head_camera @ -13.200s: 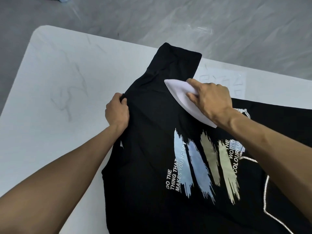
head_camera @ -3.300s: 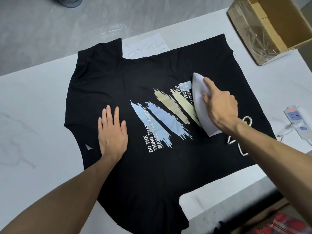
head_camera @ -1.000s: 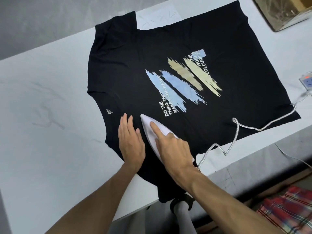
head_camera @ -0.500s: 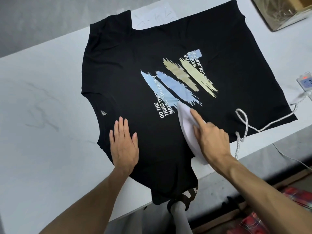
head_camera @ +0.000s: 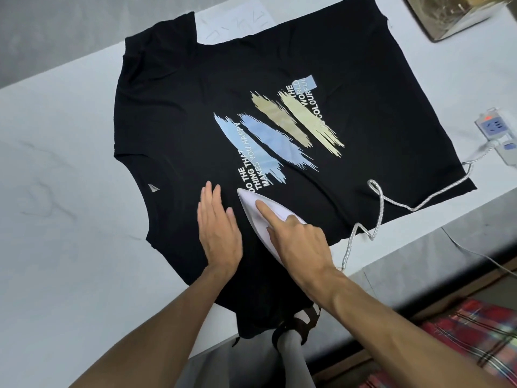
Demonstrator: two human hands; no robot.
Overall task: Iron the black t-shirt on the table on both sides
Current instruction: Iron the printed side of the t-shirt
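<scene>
the black t-shirt point(head_camera: 181, 107) lies spread flat on the white counter point(head_camera: 56, 261), print side up, and one part of it hangs over the near edge. the left hand point(head_camera: 219, 233) rests flat on the cloth with straight fingers, just beside the white iron point(head_camera: 251, 211). the right hand point(head_camera: 300, 242) grips the iron from above, with the forefinger stretched along its top. the braided cord point(head_camera: 380, 204) runs across the shirt toward the power strip point(head_camera: 496, 133) at the right edge.

Right hand point(head_camera: 300, 242) hides the rear of the iron point(head_camera: 249, 209); cardboard box point(head_camera: 450, 22) cut off at top edge
</scene>
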